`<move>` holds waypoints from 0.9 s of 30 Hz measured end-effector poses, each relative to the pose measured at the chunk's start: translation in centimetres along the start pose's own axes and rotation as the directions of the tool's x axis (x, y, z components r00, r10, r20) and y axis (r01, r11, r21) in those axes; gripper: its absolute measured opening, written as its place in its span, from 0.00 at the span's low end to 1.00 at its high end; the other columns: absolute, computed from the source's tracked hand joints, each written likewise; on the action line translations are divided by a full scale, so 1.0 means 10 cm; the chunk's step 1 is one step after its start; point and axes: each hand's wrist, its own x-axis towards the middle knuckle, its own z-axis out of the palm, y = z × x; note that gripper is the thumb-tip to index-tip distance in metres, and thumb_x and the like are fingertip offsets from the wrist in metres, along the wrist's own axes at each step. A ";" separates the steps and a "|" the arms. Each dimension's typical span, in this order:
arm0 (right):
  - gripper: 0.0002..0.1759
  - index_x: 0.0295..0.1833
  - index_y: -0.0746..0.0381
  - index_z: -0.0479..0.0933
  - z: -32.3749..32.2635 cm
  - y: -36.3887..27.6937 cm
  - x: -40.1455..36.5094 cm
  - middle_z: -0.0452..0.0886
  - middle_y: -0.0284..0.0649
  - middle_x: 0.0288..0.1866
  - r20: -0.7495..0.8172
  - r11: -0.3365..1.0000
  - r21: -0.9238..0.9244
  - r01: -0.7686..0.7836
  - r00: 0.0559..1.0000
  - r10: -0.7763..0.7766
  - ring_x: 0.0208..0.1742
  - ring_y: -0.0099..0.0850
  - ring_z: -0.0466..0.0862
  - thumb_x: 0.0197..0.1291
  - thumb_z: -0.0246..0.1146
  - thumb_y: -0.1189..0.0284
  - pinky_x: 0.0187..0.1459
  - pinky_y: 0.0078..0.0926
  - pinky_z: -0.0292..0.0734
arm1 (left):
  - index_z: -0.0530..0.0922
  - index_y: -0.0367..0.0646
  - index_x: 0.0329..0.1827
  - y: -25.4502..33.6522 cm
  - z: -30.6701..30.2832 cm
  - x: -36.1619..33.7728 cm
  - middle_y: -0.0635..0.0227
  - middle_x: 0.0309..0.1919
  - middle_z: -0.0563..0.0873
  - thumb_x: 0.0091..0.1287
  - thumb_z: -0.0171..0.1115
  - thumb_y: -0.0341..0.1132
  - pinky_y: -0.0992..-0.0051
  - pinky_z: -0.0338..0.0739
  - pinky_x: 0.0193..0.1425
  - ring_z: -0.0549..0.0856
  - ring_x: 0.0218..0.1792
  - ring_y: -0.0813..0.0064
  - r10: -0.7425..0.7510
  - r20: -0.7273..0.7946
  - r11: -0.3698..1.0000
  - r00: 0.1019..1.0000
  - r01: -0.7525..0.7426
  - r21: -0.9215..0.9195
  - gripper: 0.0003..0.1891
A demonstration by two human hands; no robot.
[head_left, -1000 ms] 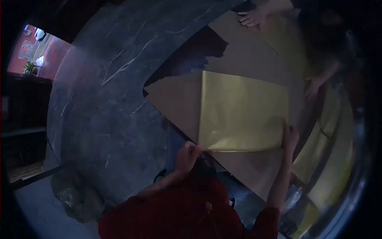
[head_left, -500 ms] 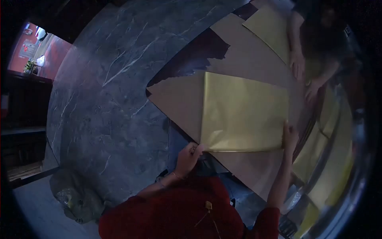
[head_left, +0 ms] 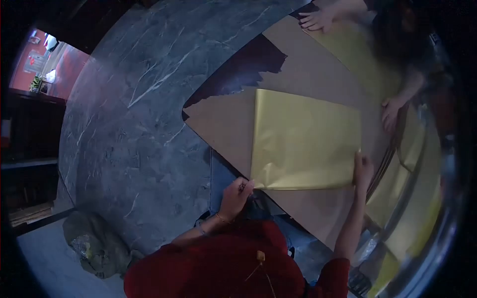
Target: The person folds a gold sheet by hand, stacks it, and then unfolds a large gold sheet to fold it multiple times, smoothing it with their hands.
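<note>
A gold folded sheet (head_left: 305, 139) lies over the brown board (head_left: 221, 121), creased near its lower left corner. My left hand (head_left: 237, 193) pinches that corner between thumb and fingers. At the lower right edge of the same sheet, my right hand (head_left: 363, 170) grips with curled fingers. The near edge of the sheet runs straight between my two hands. A dark, ragged-edged patch (head_left: 248, 64) covers the board's far left side.
Across the board a person leans in, one hand (head_left: 318, 20) flat on a second gold sheet (head_left: 343, 52), the other (head_left: 391, 113) near the board's right. More gold material (head_left: 405, 198) lies at right, behind shiny clear plastic. A grey bag-like bundle (head_left: 97, 243) sits lower left.
The other person's one hand has moved from the board's right side to the far corner of the second gold sheet. My hands and my sheet stay almost in place.
</note>
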 end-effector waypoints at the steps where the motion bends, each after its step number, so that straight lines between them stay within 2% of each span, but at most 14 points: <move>1: 0.26 0.37 0.71 0.77 0.01 0.03 0.00 0.81 0.52 0.29 -0.001 1.000 -0.001 -0.005 1.000 0.005 0.32 0.42 0.82 0.60 0.60 0.53 0.35 0.37 0.73 | 0.72 0.37 0.28 -0.01 0.00 0.00 0.67 0.20 0.79 0.71 0.53 0.44 0.76 0.71 0.30 0.78 0.24 0.80 0.008 0.012 1.000 1.000 -0.008 0.014 0.19; 3: 0.27 0.38 0.71 0.77 0.01 0.04 0.02 0.81 0.52 0.30 0.005 1.000 0.002 0.005 1.000 -0.005 0.33 0.45 0.82 0.60 0.59 0.52 0.36 0.38 0.73 | 0.72 0.37 0.28 -0.02 0.03 -0.01 0.65 0.19 0.79 0.69 0.55 0.42 0.76 0.72 0.29 0.78 0.23 0.79 0.066 -0.034 0.998 0.997 -0.065 0.008 0.17; 4: 0.27 0.39 0.70 0.77 -0.02 -0.02 0.00 0.81 0.52 0.31 -0.024 0.990 -0.142 -0.015 1.000 0.012 0.33 0.47 0.82 0.60 0.59 0.51 0.37 0.39 0.73 | 0.73 0.36 0.27 -0.02 0.04 0.00 0.64 0.19 0.80 0.67 0.58 0.40 0.76 0.72 0.28 0.79 0.21 0.78 0.125 -0.087 0.992 0.988 -0.125 0.002 0.16; 7: 0.27 0.41 0.69 0.77 -0.02 0.02 0.04 0.81 0.51 0.31 0.013 0.984 -0.175 -0.031 0.999 0.034 0.33 0.46 0.82 0.60 0.59 0.51 0.37 0.39 0.73 | 0.72 0.37 0.28 -0.06 0.07 -0.01 0.65 0.20 0.79 0.70 0.56 0.41 0.75 0.71 0.28 0.77 0.22 0.78 0.182 -0.109 0.981 0.977 -0.172 0.089 0.16; 12: 0.26 0.47 0.67 0.76 0.02 0.24 0.10 0.81 0.47 0.34 0.130 0.990 -0.054 -0.128 0.983 0.134 0.36 0.37 0.80 0.62 0.57 0.52 0.41 0.30 0.73 | 0.72 0.38 0.29 -0.09 0.04 0.01 0.68 0.20 0.78 0.69 0.56 0.40 0.77 0.71 0.29 0.75 0.23 0.81 0.180 -0.089 0.966 0.980 -0.159 0.204 0.15; 13: 0.26 0.49 0.67 0.75 -0.05 0.16 0.07 0.81 0.46 0.37 0.152 0.985 0.122 -0.125 0.983 0.106 0.39 0.33 0.79 0.63 0.56 0.53 0.43 0.28 0.72 | 0.72 0.38 0.29 -0.11 0.06 0.02 0.70 0.20 0.77 0.69 0.56 0.39 0.78 0.70 0.29 0.75 0.23 0.82 0.155 -0.097 0.963 0.983 -0.129 0.238 0.14; 14: 0.25 0.52 0.68 0.74 -0.15 0.08 -0.01 0.81 0.44 0.40 0.164 0.949 0.293 -0.120 0.984 0.074 0.41 0.30 0.79 0.64 0.56 0.55 0.44 0.25 0.72 | 0.72 0.38 0.29 -0.05 0.09 0.01 0.73 0.20 0.77 0.70 0.56 0.40 0.79 0.69 0.29 0.73 0.23 0.84 0.084 -0.104 0.996 0.991 -0.079 0.049 0.15; 17: 0.26 0.55 0.68 0.72 -0.37 -0.05 -0.29 0.80 0.42 0.44 0.133 0.932 0.307 -0.194 0.978 0.160 0.44 0.26 0.77 0.65 0.56 0.56 0.47 0.23 0.71 | 0.72 0.38 0.29 -0.02 0.06 0.00 0.73 0.20 0.77 0.70 0.55 0.40 0.81 0.68 0.29 0.73 0.24 0.85 0.088 -0.094 0.991 0.992 -0.078 0.105 0.15; 18: 0.26 0.57 0.67 0.72 -0.35 0.14 -0.30 0.80 0.43 0.45 0.111 0.920 0.371 -0.127 0.990 0.092 0.45 0.28 0.78 0.65 0.57 0.56 0.47 0.24 0.72 | 0.72 0.39 0.28 -0.03 0.06 0.00 0.73 0.20 0.76 0.70 0.55 0.40 0.82 0.68 0.29 0.72 0.24 0.86 0.085 -0.079 0.993 0.993 -0.078 0.089 0.15; 21: 0.22 0.56 0.67 0.73 -0.35 0.35 -0.41 0.80 0.37 0.40 0.110 0.901 0.408 -0.151 0.987 0.115 0.40 0.23 0.77 0.65 0.59 0.61 0.45 0.22 0.72 | 0.70 0.37 0.26 -0.05 0.10 0.01 0.72 0.18 0.75 0.69 0.57 0.37 0.81 0.67 0.27 0.72 0.21 0.85 0.099 -0.134 0.992 0.986 -0.088 0.085 0.15; 23: 0.21 0.55 0.67 0.73 -0.25 0.48 -0.46 0.78 0.34 0.36 0.012 0.897 0.441 -0.023 1.000 0.020 0.37 0.21 0.76 0.64 0.60 0.63 0.42 0.21 0.72 | 0.70 0.38 0.27 -0.04 0.10 0.00 0.73 0.17 0.74 0.69 0.57 0.38 0.81 0.67 0.27 0.71 0.22 0.86 0.121 -0.123 0.993 0.985 -0.118 0.028 0.15; 24: 0.19 0.54 0.66 0.74 -0.25 0.50 -0.49 0.76 0.33 0.33 0.057 0.885 0.456 -0.096 0.995 0.079 0.35 0.21 0.75 0.63 0.61 0.65 0.41 0.21 0.72 | 0.71 0.37 0.28 -0.07 0.09 0.01 0.73 0.18 0.74 0.69 0.56 0.38 0.81 0.67 0.28 0.72 0.23 0.86 0.066 -0.118 0.996 0.991 -0.059 0.061 0.14; 26: 0.18 0.54 0.64 0.74 -0.21 0.41 -0.53 0.75 0.33 0.31 -0.055 0.943 0.333 0.032 0.998 -0.015 0.35 0.21 0.75 0.62 0.61 0.66 0.42 0.20 0.71 | 0.71 0.37 0.29 -0.04 0.08 0.00 0.73 0.19 0.74 0.70 0.56 0.38 0.82 0.68 0.29 0.72 0.23 0.86 0.043 -0.100 0.999 0.994 -0.040 0.029 0.14; 27: 0.18 0.55 0.63 0.73 -0.26 0.27 -0.59 0.75 0.34 0.31 -0.029 0.942 0.336 -0.021 0.999 0.033 0.35 0.22 0.75 0.61 0.61 0.68 0.42 0.20 0.71 | 0.71 0.37 0.29 -0.02 0.09 -0.01 0.73 0.19 0.75 0.70 0.56 0.39 0.82 0.68 0.29 0.72 0.24 0.86 0.010 -0.097 1.000 0.995 -0.011 -0.001 0.14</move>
